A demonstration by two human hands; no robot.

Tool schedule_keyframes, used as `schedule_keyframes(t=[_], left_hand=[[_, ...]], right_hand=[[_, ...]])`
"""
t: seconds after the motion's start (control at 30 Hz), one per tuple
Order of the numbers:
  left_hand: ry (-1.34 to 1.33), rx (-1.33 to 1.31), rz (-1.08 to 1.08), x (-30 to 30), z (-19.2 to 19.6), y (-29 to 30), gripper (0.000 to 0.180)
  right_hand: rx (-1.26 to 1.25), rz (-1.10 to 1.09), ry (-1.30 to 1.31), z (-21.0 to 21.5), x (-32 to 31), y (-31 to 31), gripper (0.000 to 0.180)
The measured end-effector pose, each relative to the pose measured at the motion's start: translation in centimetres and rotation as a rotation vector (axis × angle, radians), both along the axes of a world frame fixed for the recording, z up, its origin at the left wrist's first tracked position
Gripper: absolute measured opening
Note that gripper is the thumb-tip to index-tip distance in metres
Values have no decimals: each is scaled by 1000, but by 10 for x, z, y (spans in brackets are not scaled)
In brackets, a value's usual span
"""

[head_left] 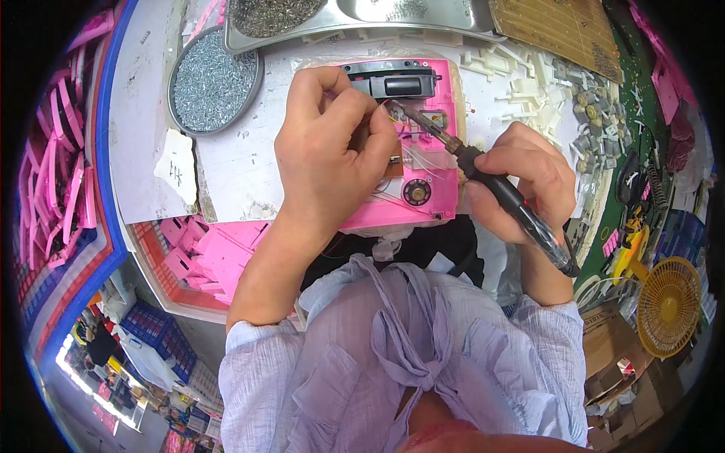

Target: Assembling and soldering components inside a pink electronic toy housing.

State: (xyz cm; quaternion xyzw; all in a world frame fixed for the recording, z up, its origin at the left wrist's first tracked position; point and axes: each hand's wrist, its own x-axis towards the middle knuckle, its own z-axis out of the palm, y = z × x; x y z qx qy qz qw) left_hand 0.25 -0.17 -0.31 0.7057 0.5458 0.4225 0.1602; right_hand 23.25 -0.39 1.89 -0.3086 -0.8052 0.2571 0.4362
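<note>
My right hand [532, 174] is wrapped round the black handle of a soldering iron [507, 189]. Its metal tip points up and left, close to the fingertips of my left hand [330, 140]. The fingers of that left hand are pinched together on what looks like a thin wire [387, 106], mostly hidden by them. Both hands are over a pink plastic housing [445, 177] lying on the table. A black part [404, 85] sits across its far end, and a small round speaker [417, 192] is at its near end. Thin coloured wires run between them.
On the left stands a round dish of small screws [214, 81]. A metal tray [362, 23] with small parts is at the back, beside cardboard [563, 34]. White plastic pieces [532, 90] lie at right. Pink pieces [215, 253] fill a bin. A yellow fan [669, 306] is lower right.
</note>
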Motion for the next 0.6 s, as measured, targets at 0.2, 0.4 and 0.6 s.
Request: schedule_keyframes(t=[0.2,0.4,0.6], left_hand=[[8,22,-15,-1,-1,1,8],[-26,-14,-2,0,0,0,7],[-31,-52,1,1,2,-1,5]], right_hand=[[26,-12,12,-1,-3,2,39],[47,-13,0,-2,-4,4,38],[122,-12,-80,1,-5,3,36]])
